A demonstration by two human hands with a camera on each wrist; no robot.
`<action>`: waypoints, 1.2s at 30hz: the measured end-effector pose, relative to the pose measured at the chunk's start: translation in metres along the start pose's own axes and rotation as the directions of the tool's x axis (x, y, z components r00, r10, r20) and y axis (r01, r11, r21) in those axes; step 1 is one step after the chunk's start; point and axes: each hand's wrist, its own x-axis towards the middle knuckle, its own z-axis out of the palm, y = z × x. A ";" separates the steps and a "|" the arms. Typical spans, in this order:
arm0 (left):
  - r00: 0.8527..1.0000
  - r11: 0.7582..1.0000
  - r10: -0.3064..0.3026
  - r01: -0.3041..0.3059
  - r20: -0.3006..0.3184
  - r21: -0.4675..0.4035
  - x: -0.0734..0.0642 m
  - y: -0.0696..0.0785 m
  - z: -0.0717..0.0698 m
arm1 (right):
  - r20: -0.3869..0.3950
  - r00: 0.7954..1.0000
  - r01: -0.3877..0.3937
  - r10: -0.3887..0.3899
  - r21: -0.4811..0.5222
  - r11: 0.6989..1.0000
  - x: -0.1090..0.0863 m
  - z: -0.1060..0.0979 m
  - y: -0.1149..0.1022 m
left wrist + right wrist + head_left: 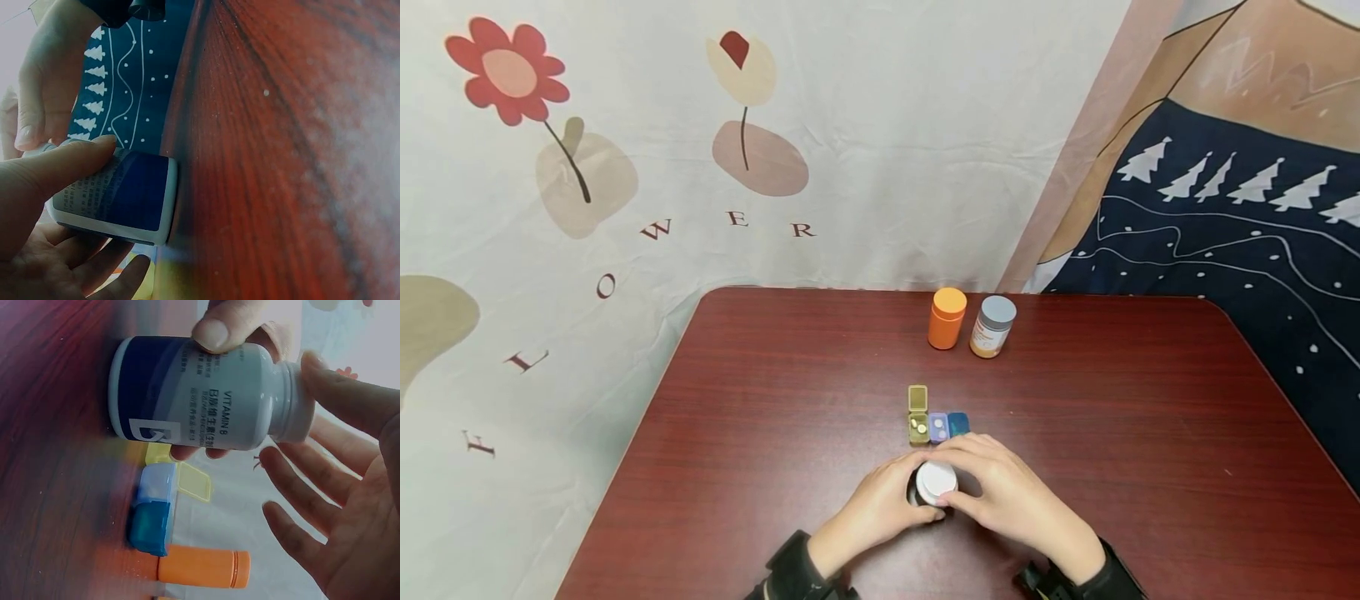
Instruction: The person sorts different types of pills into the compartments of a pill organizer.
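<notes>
A white vitamin B bottle (194, 394) with a dark blue label band stands upright on the table. My left hand (880, 504) grips its body, thumb (75, 159) on one side and fingers on the other. The white cap (937, 481) is on the bottle's neck, and my right hand (1011, 492) pinches it between thumb and fingers. Just beyond the hands sit small joined pill boxes: a yellow one (918, 428) with its lid up and white pills inside, a purple one (938, 427) with pills showing, and a teal one (958, 422), partly hidden by the right hand.
Toward the table's back edge stand an orange bottle (947, 320) and a grey-capped jar (992, 327). The reddish-brown table (760, 417) meets a printed cloth backdrop (887, 125) behind it.
</notes>
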 end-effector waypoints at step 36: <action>1.000 1.000 -0.013 0.013 0.013 -0.009 -0.001 0.000 -0.002 | 0.124 0.982 0.062 -0.145 0.513 0.856 0.010 0.002 0.048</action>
